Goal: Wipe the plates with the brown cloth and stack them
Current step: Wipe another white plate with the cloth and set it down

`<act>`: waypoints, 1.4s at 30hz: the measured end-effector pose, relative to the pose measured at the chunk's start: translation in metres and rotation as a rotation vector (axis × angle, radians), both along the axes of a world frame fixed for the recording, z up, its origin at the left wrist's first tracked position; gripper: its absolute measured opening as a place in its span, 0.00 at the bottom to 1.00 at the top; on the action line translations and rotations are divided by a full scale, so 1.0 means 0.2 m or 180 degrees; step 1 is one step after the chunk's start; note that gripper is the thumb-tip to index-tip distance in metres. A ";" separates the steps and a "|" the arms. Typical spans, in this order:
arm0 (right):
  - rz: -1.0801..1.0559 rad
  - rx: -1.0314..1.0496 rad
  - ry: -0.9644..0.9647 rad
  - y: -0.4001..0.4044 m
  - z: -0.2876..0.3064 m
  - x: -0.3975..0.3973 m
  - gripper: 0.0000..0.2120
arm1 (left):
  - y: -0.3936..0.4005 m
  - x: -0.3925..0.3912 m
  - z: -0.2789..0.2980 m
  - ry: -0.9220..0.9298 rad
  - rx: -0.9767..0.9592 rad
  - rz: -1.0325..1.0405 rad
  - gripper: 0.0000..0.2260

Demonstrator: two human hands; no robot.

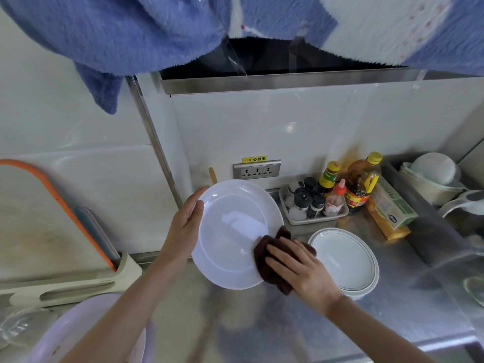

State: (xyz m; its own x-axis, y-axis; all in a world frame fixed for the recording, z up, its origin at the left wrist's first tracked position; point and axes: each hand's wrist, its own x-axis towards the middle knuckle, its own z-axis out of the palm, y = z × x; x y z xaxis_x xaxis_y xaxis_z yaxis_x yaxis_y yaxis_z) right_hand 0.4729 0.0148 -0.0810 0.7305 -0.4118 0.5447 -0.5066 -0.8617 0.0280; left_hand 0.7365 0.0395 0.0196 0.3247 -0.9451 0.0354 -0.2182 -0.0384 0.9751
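The left hand [186,223] clasps the round white plate's [230,231] rim, tilted, while the right hand's [298,268] flattened fingers press the crumpled brown cloth [269,260] against its lower edge.

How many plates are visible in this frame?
2 at least. A plain white plate is held tilted in the left hand; a green-rimmed plate lies on the steel counter to its right, perhaps topping a stack.

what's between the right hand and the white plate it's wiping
The brown cloth: in the head view the right hand presses it against the lower right rim of the white plate, which the left hand holds tilted.
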 end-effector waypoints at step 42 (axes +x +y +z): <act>-0.4139 0.4429 -0.3605 0.15 -0.26 -0.75 0.09 | -0.18 -1.08 -0.64 0.0262 0.1973 -0.1138 0.18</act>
